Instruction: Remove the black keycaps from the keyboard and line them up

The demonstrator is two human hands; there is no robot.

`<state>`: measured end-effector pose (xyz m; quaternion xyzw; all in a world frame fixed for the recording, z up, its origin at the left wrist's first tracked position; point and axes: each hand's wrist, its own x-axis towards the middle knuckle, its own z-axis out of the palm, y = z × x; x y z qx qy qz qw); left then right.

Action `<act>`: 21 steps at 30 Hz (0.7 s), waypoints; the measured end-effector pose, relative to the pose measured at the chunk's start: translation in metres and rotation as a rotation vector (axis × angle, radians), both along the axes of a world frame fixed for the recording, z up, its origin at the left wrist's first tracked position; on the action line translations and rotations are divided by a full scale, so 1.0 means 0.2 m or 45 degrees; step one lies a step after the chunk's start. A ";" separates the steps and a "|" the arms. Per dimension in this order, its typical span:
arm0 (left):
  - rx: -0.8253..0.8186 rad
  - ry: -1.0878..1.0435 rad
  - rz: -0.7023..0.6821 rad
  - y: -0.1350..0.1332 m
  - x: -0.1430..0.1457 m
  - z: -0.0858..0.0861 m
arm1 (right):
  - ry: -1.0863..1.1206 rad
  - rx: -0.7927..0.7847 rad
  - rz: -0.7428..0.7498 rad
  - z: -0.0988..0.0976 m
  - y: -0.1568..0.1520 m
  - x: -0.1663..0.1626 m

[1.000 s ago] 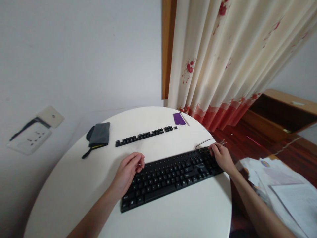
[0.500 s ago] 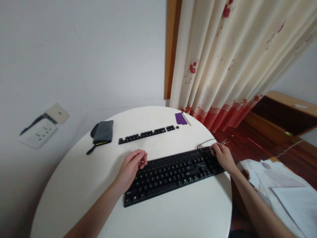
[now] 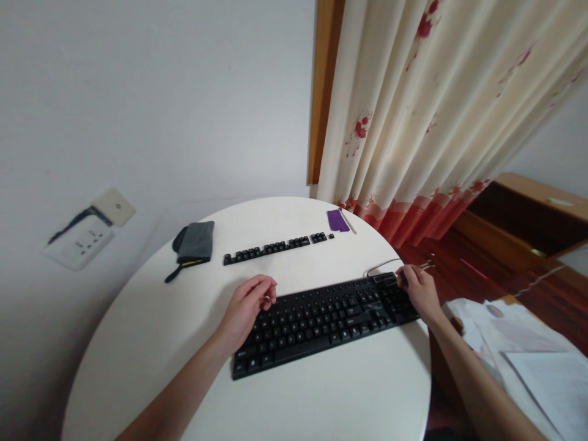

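Note:
A black keyboard (image 3: pixel 316 324) lies on the round white table (image 3: pixel 349 386), with its top row stripped of keycaps. My left hand (image 3: pixel 250 303) hovers by the keyboard's left end, its fingers loosely curled and nothing visible in them. At the far right end, over the number pad, my right hand (image 3: pixel 416 288) pinches a thin wire keycap puller (image 3: pixel 428 265). A small dark piece, which looks like a keycap, shows at its fingertips. Behind the keyboard, removed black keycaps (image 3: pixel 271 248) stand in a line.
A grey cloth pouch (image 3: pixel 196 240) lies at the table's left edge. Toward the back right are a purple cloth (image 3: pixel 337 220) and a thin stick (image 3: pixel 349 222). The keyboard's cable (image 3: pixel 381 264) curves behind it. Papers (image 3: pixel 546 373) lie right of the table; a curtain (image 3: pixel 390 122) hangs behind.
My right hand has shifted slightly right, and a small dark piece now shows at its fingertips. The view has turned a little; my left hand keeps its pose.

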<state>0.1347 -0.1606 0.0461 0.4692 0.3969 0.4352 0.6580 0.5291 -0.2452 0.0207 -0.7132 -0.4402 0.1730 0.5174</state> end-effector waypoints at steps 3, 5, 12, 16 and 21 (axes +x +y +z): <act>0.010 -0.018 -0.028 -0.01 0.01 0.01 | 0.109 0.104 0.041 0.09 0.01 -0.12; 0.034 -0.019 -0.072 -0.02 0.01 0.02 | 0.162 0.148 0.123 0.17 0.03 -0.26; 0.120 0.012 -0.213 -0.06 0.02 0.01 | 0.171 0.155 0.648 0.30 0.13 -0.79; 0.074 -0.044 -0.259 -0.07 0.02 0.00 | 0.204 0.158 0.799 0.27 0.18 -0.97; 0.074 -0.018 -0.251 -0.06 0.02 -0.03 | 0.260 0.163 0.829 0.20 0.19 -1.04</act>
